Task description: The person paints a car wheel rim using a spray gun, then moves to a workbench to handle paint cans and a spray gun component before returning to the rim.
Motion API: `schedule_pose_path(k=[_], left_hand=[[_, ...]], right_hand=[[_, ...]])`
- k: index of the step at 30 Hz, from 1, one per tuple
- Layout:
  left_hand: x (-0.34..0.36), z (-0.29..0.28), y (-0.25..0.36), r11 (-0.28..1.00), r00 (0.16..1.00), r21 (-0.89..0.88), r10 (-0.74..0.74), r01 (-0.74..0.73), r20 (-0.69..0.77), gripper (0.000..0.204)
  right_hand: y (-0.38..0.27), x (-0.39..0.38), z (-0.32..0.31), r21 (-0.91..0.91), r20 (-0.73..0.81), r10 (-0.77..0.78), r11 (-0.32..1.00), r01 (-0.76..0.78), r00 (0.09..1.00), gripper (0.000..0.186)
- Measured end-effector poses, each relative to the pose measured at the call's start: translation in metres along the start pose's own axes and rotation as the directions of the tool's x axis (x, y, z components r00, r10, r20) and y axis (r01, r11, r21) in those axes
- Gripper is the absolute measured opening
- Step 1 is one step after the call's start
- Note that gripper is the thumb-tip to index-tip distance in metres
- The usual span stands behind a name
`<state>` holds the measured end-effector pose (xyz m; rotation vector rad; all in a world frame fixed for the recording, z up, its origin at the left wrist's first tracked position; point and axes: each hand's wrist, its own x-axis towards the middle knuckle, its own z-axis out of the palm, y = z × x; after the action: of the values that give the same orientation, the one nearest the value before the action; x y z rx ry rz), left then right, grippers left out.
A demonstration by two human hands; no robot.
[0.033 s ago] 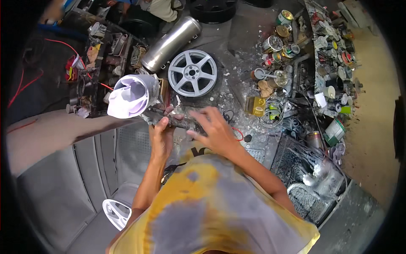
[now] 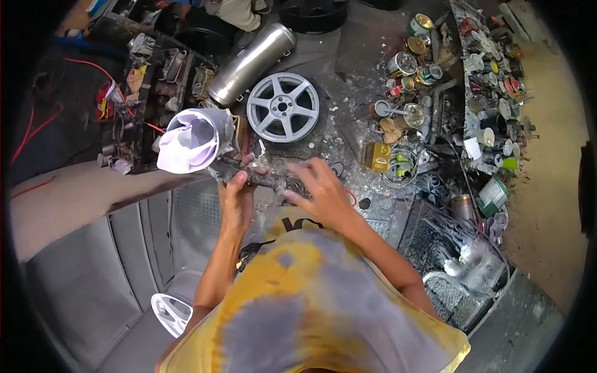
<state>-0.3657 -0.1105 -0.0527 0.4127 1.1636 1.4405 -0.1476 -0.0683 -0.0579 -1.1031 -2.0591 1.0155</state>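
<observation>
nothing has shifted since the earlier frame: the left hand (image 2: 238,202) stays clenched around the grey spray gun (image 2: 249,177) below its paper-lined cup (image 2: 189,140), the right hand (image 2: 320,193) still resting loosely spread on it, near the alloy wheel (image 2: 283,107).

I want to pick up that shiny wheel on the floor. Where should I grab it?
Grab the silver alloy wheel through a gap between its spokes, or by its outer rim, from above. It lies flat, face up, so the spokes are open to fingers.
</observation>
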Motion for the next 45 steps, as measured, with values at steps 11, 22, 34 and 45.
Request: schedule_pose_path(k=[11, 22, 34, 45], left_hand=[[0.15, 0.055, -0.067, 0.826, 0.959, 0.559, -0.1, -0.07, 0.267, 0.064], [0.307, 0.101, -0.281, 0.857, 0.789, 0.477, -0.426, 0.195, 0.443, 0.085], [0.43, 0.024, -0.516, 0.817, 0.727, 0.484, -0.535, 0.314, 0.431, 0.071], [0.468, 0.04, -0.583, 0.776, 0.706, 0.51, -0.593, 0.371, 0.388, 0.054]], right_hand=[[0.141, 0.001, -0.077, -0.141, -0.064, 0.389, 0.908, -0.394, 0.919, 0.034], [0.352, -0.043, -0.042, 0.032, -0.447, 0.614, 0.737, -0.675, 0.65, 0.019], [0.847, -0.061, 0.02, 0.267, -0.729, 0.664, 0.499, -0.824, 0.166, 0.046], [0.957, -0.019, 0.009, 0.627, -0.634, 0.773, 0.511, -0.588, -0.005, 0.058]])
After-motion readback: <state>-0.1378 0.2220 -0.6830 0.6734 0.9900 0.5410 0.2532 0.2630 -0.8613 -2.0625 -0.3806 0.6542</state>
